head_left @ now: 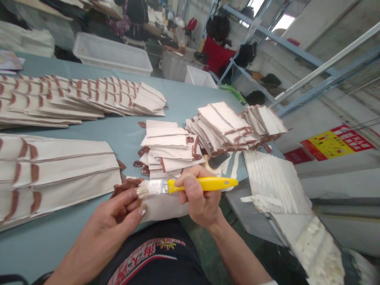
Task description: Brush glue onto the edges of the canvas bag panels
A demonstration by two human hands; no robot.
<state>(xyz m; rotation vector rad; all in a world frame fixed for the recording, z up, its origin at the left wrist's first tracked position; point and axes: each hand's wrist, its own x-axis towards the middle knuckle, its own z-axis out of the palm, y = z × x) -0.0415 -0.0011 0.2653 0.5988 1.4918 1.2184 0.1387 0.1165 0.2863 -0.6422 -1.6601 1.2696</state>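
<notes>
My right hand (200,198) is closed around the yellow handle (215,183) of a paintbrush. White paste-like stuff coats the ferrule and bristles (145,189), which point left. At the bristle tip, my left hand (118,217) has its fingers curled, thumb and forefinger close together with white smears on them; what they pinch, if anything, is hidden. Just behind those fingers lies a crumpled brown fabric piece (129,185). Under the brush, a beige fabric panel (166,206) lies at the table edge, partly covered by both hands.
Beige pieces with brown trim lie in overlapping rows (65,166) on the blue-green table (130,124). Stacks of similar pieces (172,144) stand ahead, more (222,120) to the right. A board with white strips (276,182) juts out right. White tubs (113,55) stand beyond.
</notes>
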